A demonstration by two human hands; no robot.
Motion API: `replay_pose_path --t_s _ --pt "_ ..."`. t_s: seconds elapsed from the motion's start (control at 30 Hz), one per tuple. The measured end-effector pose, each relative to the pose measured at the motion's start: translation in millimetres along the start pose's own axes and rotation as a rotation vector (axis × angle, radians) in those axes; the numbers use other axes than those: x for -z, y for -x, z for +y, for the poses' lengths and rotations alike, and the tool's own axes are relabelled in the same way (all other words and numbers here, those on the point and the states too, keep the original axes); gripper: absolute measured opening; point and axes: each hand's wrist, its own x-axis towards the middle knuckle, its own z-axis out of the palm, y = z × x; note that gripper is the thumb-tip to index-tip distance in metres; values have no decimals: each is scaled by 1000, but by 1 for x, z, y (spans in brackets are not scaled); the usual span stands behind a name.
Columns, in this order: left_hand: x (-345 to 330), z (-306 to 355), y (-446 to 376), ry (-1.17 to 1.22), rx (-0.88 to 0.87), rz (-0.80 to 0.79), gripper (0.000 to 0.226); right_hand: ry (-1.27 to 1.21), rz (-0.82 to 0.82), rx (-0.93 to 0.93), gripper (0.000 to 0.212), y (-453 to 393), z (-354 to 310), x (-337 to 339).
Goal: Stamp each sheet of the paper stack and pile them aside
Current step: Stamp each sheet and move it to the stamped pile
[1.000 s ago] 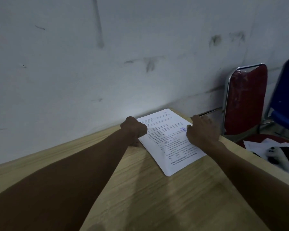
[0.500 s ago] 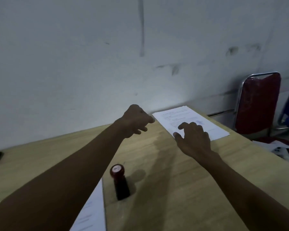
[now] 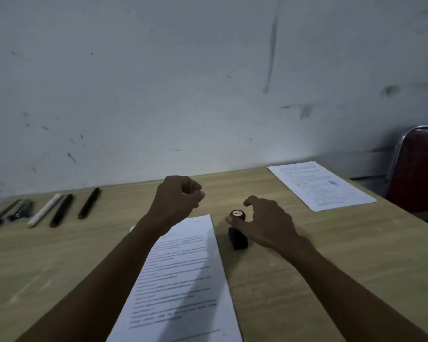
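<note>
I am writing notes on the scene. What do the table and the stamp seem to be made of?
The table looks like pale wood or wood-pattern laminate, matte: straight grain lines show, with little shine. The stamp seems to be dark plastic, with a reddish round cap; the dim light leaves this uncertain.

The pale wood-grain tabletop point(image 3: 307, 280) looks like matt laminate, its streaked grain smooth. The near stack of white printed paper point(image 3: 183, 280) and the far white printed sheet with a blue mark point(image 3: 319, 186) are thin and matt. The black stamp with a dark red round knob point(image 3: 237, 239) looks like smooth plastic with a faint sheen. The grey-white plastered wall point(image 3: 158, 82) is dull, scuffed and smudged. The chair's shiny metal tube frame point(image 3: 395, 154) borders its red padded back point(image 3: 420, 169), which carries a soft gloss.
</note>
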Motion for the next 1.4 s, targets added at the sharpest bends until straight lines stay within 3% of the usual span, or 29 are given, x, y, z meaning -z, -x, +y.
replay_pose_path --t_s 0.2,0.4,0.57,0.7,0.9,1.4 --pt "26 -46 33 -156 19 61 9 115 -10 -49 73 1 -16 -19" --pt "38 -79 57 -285 -53 25 19 172 -10 -55 39 -1 -22 -24" --pt "37 -109 74 -342 -119 -53 32 214 39 -31 39 7 -36 -24" --pt "29 -118 80 -393 -180 -111 37 119 117 -7 33 20 -55 -19" --pt "19 -129 92 -443 -224 -209 44 -61 49 111 15 55 -76 -32" --pt "13 -144 99 -434 -248 -183 43 36 -11 185 18 81 -81 -60"
